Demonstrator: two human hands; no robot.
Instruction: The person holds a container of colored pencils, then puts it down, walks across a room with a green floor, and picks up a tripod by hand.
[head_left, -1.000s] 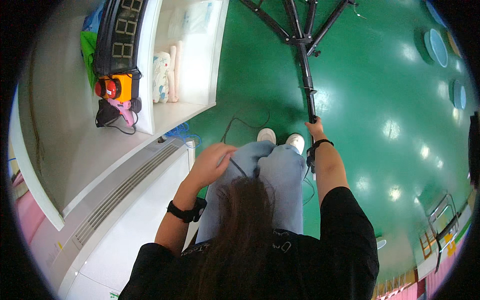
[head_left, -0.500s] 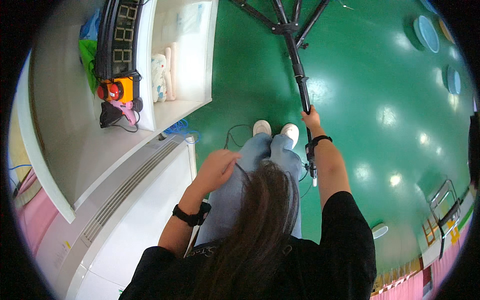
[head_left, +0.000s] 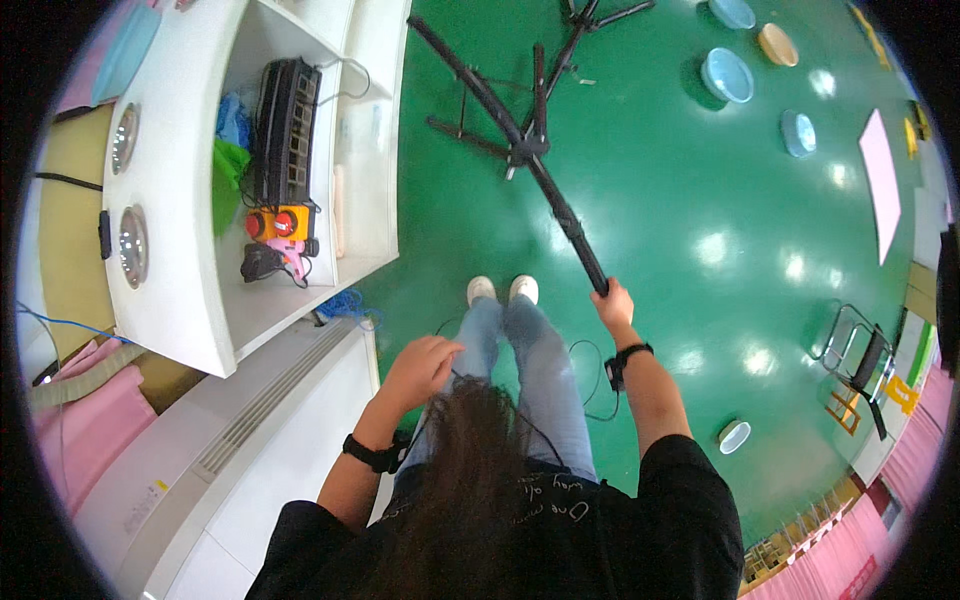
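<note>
My right hand (head_left: 614,303) grips the end of a black tripod (head_left: 566,215), fingers wrapped round its pole. The tripod slants away to the upper left, its legs spread at the far end. My left hand (head_left: 422,370) is in front of my left thigh, fingers curled and pinched together. A thin black cable (head_left: 540,432) runs from beside its fingertips down across my lap, partly behind hanging hair. Another loop of thin cable (head_left: 598,348) hangs below my right hand.
On the left stands a white shelf unit (head_left: 368,262) holding a digital display box (head_left: 290,130), an orange box with red buttons (head_left: 278,222) and a pink tool (head_left: 291,252). A second tripod (head_left: 585,22), blue basins (head_left: 727,76) and a metal-framed chair (head_left: 850,350) are on the green floor.
My right hand has moved nearer to me and slightly left, with the tripod swinging leftward at its far end. The view has shifted back from the shelf. The left hand remains closed, slightly lower.
</note>
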